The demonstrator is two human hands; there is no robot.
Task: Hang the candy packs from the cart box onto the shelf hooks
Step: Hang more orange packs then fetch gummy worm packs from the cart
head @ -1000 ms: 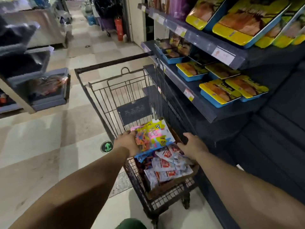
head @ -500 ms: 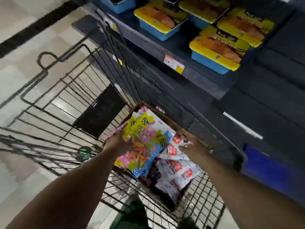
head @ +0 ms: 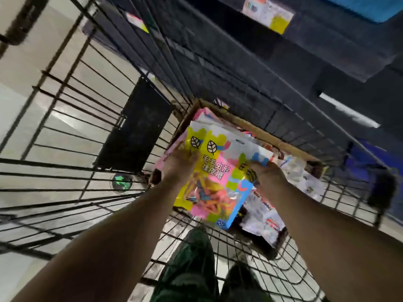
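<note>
A stack of colourful candy packs (head: 220,182), yellow, pink and blue, is held over the cardboard box (head: 244,123) inside the wire cart (head: 91,110). My left hand (head: 181,165) grips the stack's left edge. My right hand (head: 265,173) grips its right edge, fingers curled over the top pack. White packs with red print (head: 261,216) lie in the box under and to the right of the stack. No shelf hooks are in view.
A dark shelf unit (head: 283,68) with price tags (head: 268,13) runs along the cart's right side. A black panel (head: 135,125) hangs on the cart's far wall. Pale floor tiles (head: 26,131) lie to the left. My legs in dark green trousers (head: 192,264) show below.
The view has tilted further down and closer to the cart. My right hand has moved from the box's right side onto the candy stack's right edge, so both hands now hold it.
</note>
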